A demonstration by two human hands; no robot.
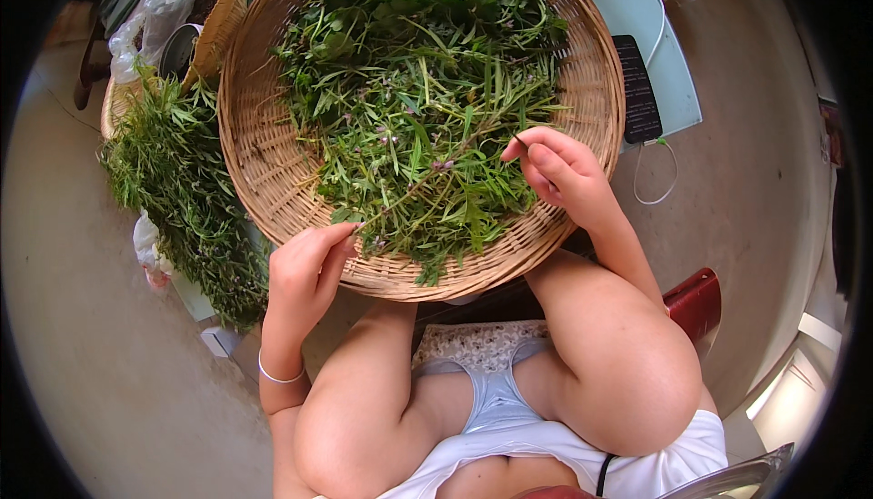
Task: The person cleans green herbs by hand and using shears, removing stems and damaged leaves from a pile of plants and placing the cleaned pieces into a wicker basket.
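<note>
A wide round wicker basket point(266, 178) is before me, heaped with cut green herbs point(423, 90) that bear small purple flowers. Over its near left rim, my left hand point(307, 270) pinches the end of a thin flowering stem point(404, 195). That stem slants up to the right across the heap. At the basket's right side, my right hand point(569, 175) holds a short dark piece of stem point(521, 140) between thumb and forefinger. Whether both pieces belong to one stem I cannot tell.
Left of the basket lies a large bundle of leafy stalks point(184, 192). Behind it are a metal-rimmed container point(179, 50) and clear plastic bags point(164, 8). A phone point(638, 90) with a white cable point(656, 202) lies on a pale blue surface point(672, 83) at right. My knees are just below the basket.
</note>
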